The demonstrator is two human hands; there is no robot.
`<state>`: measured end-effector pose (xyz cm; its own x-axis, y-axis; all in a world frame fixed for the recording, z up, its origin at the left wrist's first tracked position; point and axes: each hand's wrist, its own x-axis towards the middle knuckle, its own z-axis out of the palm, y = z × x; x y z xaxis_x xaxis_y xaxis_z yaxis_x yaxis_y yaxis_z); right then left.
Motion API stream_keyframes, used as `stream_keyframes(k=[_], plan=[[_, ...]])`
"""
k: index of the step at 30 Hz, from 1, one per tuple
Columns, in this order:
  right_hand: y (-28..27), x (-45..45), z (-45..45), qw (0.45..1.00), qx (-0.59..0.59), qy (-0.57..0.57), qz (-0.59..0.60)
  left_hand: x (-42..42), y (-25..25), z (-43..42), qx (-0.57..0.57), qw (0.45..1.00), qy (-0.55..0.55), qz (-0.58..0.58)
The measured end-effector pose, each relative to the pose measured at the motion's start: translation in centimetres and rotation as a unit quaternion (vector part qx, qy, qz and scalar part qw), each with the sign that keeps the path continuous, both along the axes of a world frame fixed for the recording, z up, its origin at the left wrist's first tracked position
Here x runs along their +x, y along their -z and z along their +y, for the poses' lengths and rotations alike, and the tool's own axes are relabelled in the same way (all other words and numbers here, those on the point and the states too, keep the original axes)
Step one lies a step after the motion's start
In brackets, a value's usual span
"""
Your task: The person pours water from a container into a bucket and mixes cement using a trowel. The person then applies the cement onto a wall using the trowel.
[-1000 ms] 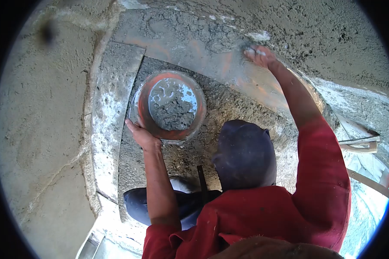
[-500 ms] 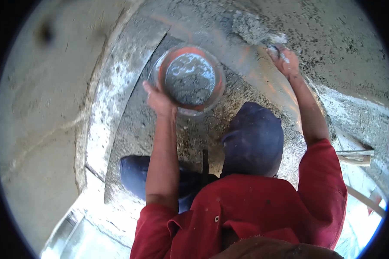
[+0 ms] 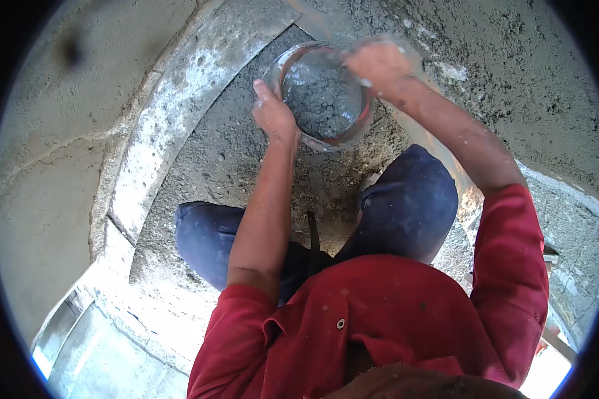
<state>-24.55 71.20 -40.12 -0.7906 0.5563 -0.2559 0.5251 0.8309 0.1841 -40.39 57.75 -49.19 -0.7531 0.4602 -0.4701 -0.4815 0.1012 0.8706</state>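
Head view: round, orange-and-grey pan (image 3: pixel 367 110), wet grey mortar (image 3: pixel 321 100) inside, frame 12 o'clock. Left hand (image 3: pixel 275 118) half-closed on 8-o'clock rim; right hand (image 3: pixel 381 65) at 2, blurred, grip unclear. One-sided hold: knock could tip pan.

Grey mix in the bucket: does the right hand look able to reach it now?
Probably yes: the right hand is by the open bucket, and the left hand, at its other side, leaves the grey mix uncovered.
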Motion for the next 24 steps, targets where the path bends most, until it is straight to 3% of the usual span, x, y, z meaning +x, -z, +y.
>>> stream_keyframes(k=[3, 6, 7, 9, 10, 11, 13, 14, 15, 16, 19, 21, 22, 24], plan=[[-3.0, -2.3, -3.1, 0.988, 0.007, -0.130, -0.087, -0.2, 0.1, 0.0, 0.034, 0.999, 0.006, -0.033], [-4.6, 0.5, -1.9, 0.989, -0.001, -0.143, 0.031, 0.0, 0.4, 0.1, 0.087, 0.994, -0.043, -0.052], [-5.5, 1.1, -1.3, 0.986, 0.007, -0.150, 0.069, -0.1, 0.3, 0.0, 0.032, 0.998, -0.037, -0.031], [-5.3, 1.7, -1.1, 0.999, 0.017, -0.047, 0.017, -0.3, -0.4, -0.6, -0.055, 0.998, -0.023, 0.008], [-5.1, 2.4, -0.1, 0.999, 0.042, 0.006, -0.007, -0.6, -0.4, -0.8, -0.033, 0.999, -0.007, -0.017], [-4.5, 3.2, 1.3, 0.995, -0.024, -0.006, -0.093, -0.8, -0.3, -0.8, -0.002, 0.999, 0.009, -0.040], [1.6, 6.0, 0.9, 0.999, -0.045, 0.009, 0.009, -0.5, -0.8, -0.5, 0.056, 0.996, -0.040, -0.058], [3.5, 5.5, 0.2, 0.982, -0.140, 0.098, -0.077, -0.4, -0.5, -0.6, 0.061, 0.996, -0.048, -0.050], [7.1, 7.3, -1.2, 0.988, -0.144, 0.021, 0.053, -0.3, 0.0, -0.7, 0.062, 0.996, -0.056, -0.042], [7.9, 6.8, -2.8, 0.974, -0.208, 0.047, 0.077, -0.2, 0.4, -0.8, 0.077, 0.994, -0.057, -0.044], [0.5, 1.8, -3.5, 0.964, -0.257, 0.069, -0.023, -0.9, 2.9, -0.7, 0.119, 0.988, -0.077, -0.057], [-6.0, 0.0, -2.8, 0.963, -0.261, 0.048, -0.054, -1.5, 2.9, -0.9, 0.084, 0.993, -0.063, -0.049], [-6.0, 0.2, -2.3, 0.975, -0.219, 0.014, 0.027, -1.6, 2.6, -0.9, 0.061, 0.995, -0.058, -0.046], [-7.5, -1.2, -2.8, 0.987, -0.161, 0.006, 0.005, -1.5, 2.5, -1.3, -0.012, 0.999, -0.036, -0.004]])
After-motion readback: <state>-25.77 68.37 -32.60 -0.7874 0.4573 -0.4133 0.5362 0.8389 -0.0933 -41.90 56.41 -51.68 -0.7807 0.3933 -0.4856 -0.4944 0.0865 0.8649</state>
